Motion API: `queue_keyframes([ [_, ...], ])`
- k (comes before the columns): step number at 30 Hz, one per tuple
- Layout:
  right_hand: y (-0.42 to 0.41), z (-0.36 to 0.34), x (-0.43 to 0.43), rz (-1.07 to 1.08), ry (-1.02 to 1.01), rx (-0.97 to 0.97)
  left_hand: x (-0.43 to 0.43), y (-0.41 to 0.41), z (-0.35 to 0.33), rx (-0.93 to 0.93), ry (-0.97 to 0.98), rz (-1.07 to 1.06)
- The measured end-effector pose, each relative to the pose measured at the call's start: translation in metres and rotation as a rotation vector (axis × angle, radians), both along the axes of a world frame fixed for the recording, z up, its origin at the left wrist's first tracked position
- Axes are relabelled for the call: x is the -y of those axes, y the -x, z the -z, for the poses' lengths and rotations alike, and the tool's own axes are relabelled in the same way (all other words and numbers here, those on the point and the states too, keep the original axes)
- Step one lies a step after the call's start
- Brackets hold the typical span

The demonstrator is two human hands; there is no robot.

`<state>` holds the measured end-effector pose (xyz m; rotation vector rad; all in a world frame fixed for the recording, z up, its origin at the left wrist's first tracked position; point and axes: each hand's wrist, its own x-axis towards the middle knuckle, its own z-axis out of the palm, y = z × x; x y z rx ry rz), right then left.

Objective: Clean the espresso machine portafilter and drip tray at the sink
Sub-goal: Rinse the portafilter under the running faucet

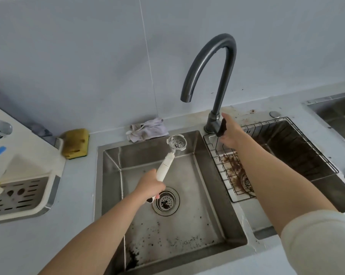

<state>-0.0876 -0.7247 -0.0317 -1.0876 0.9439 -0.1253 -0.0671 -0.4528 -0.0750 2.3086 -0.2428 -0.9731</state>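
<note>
Holding the portafilter (171,155) by its long white handle, the left hand (150,185) keeps it out over the left basin of the sink (187,225), its fingers (157,196) clenched around the lower end of the handle. The handle slants up and away from the hand, ending in a round metal basket that sits near the basin's back wall, below and left of the faucet's (213,76) spout. The basket faces up and is bright steel, with dark coffee grounds speckled across its inner floor. A small metal ear sticks out on each side of its rim.

The right hand (230,133) reaches to the faucet base, its fingers wrapped on the dark lever (221,129). No water shows at the spout.

The basin floor under the portafilter is spattered with black grounds, thickest at the front left corner, and more grounds lie in the round drain strainer (166,201) just beside the left hand. A wire rack (276,155) spans the right basin, where brown grounds are smeared around its own drain.

On the counter (78,225) behind the sink lie a crumpled grey cloth (147,129) and a yellow sponge (75,143). At the far left stands a white drip tray (24,193) with a slotted metal grille, well apart from the sink.
</note>
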Motion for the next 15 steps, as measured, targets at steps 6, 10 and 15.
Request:
queue_keyframes([
  [6,-0.027,-0.001,0.004,0.097,-0.024,-0.021,0.008,-0.002,0.005,0.004,0.02,-0.021],
  [10,-0.034,0.006,0.009,0.064,0.071,-0.118,0.01,0.0,0.002,-0.008,0.017,-0.013],
  [15,-0.031,0.011,0.016,0.166,-0.076,-0.004,0.01,0.002,0.002,-0.007,0.008,0.018],
])
